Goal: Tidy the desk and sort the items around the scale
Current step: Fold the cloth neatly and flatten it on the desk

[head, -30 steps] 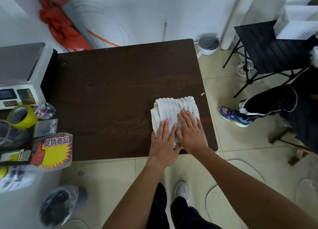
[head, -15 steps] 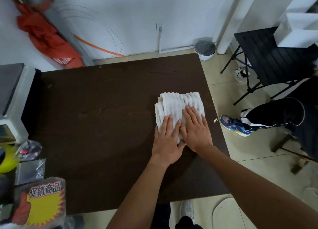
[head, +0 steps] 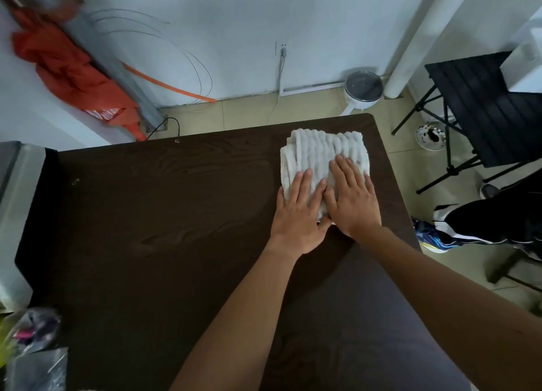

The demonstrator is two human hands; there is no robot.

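Note:
A folded white ribbed cloth (head: 325, 150) lies near the far right corner of the dark wooden desk (head: 164, 214). Both hands lie flat on its near half, side by side with straight fingers: my left hand (head: 299, 211) on the left part, my right hand (head: 353, 197) on the right part. The near edge of the cloth is hidden under my palms. The grey scale (head: 17, 208) stands at the left edge of the desk, only partly in view.
Small plastic bags (head: 35, 329) and a yellow-green object sit at the lower left by the scale. Beyond the desk are an orange cloth (head: 70, 70) on the wall, a white pot (head: 363, 89), a black folding table (head: 481, 106) and a seated person's leg (head: 487, 223) at right.
Both hands have pushed the cloth away from me, from near the desk's front edge toward its far right corner. The view has shifted forward, so the items at left have slid mostly out of frame.

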